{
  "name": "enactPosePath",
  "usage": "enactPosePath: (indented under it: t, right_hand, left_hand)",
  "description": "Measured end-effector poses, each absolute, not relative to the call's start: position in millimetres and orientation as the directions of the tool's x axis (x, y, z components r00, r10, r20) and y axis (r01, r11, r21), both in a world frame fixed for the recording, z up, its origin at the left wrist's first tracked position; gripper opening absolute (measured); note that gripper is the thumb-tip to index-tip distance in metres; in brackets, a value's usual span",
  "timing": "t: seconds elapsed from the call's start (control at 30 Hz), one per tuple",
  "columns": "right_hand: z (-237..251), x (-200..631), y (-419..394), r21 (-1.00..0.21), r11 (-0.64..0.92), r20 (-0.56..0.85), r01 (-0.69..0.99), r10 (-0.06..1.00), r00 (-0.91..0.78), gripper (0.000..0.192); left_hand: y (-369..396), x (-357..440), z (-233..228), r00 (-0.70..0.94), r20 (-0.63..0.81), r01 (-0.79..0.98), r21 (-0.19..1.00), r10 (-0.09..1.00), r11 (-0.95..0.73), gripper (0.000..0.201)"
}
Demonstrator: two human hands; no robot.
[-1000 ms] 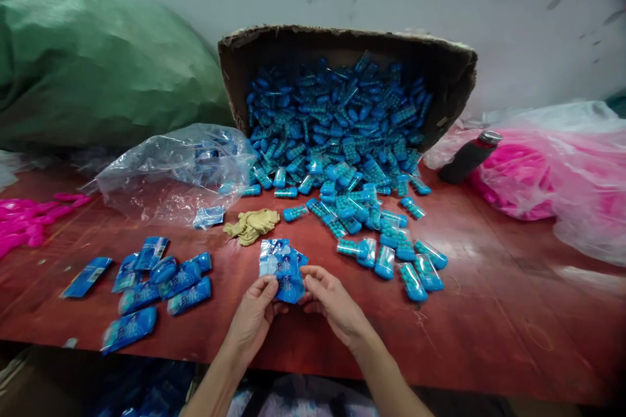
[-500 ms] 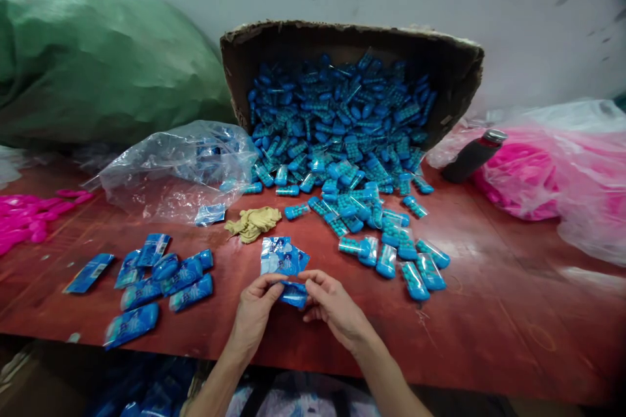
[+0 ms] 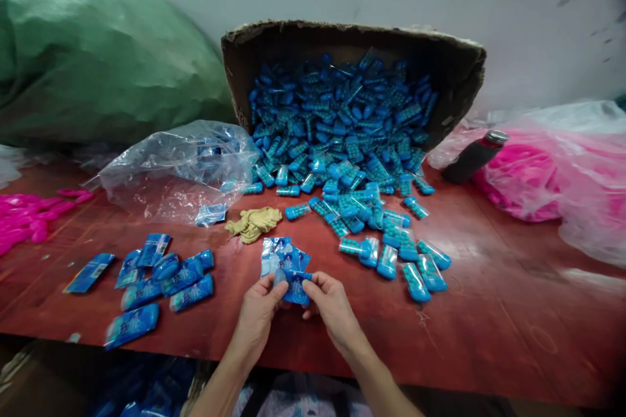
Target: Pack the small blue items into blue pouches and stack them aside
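Pinching opposite edges, the 2 hands (image 3: 257, 313) (image 3: 337, 313) hold a blue printed packet (image 3: 297, 289) between them.

At the lower centre of the frame, a small blue wrapper (image 3: 298, 290) shows its printed face, with paler markings. The left hand (image 3: 257, 309) pinches one side, the right hand (image 3: 337, 309) the other, the wrapper spanning between them.
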State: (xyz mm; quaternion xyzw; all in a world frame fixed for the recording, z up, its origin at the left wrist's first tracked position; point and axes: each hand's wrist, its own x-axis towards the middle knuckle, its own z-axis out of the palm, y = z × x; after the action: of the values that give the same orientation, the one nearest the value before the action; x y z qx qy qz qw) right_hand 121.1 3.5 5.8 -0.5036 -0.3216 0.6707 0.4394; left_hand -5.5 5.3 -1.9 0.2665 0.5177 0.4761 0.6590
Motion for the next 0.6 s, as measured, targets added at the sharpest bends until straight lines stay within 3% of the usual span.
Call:
enactPosePath:
  t: [0.2, 0.4, 0.6]
  right_hand:
    - [6, 113, -1, -0.895, -0.386, -0.382, -0.222, 0.922, -0.062, 0.031]
    - [9, 121, 4, -0.858, -0.444, -0.393, -0.258, 0.891, -0.226, 0.029]
    - [-1, 113, 2, -0.922, -0.356, -0.353, -0.155, 0.935, -0.046, 0.022]
  left_hand:
    - [-1, -3, -3, -0.009, -0.465, -0.359, 0.828, 0.885, 0.431, 0.02]
    - [7, -13, -2, 0.064, -0.44, -0.182, 0.877, 0.895, 0.445, 0.024]
    - [5, -8, 4, 0.155, -0.515, -0.337, 0.775, 0.843, 0.535, 0.022]
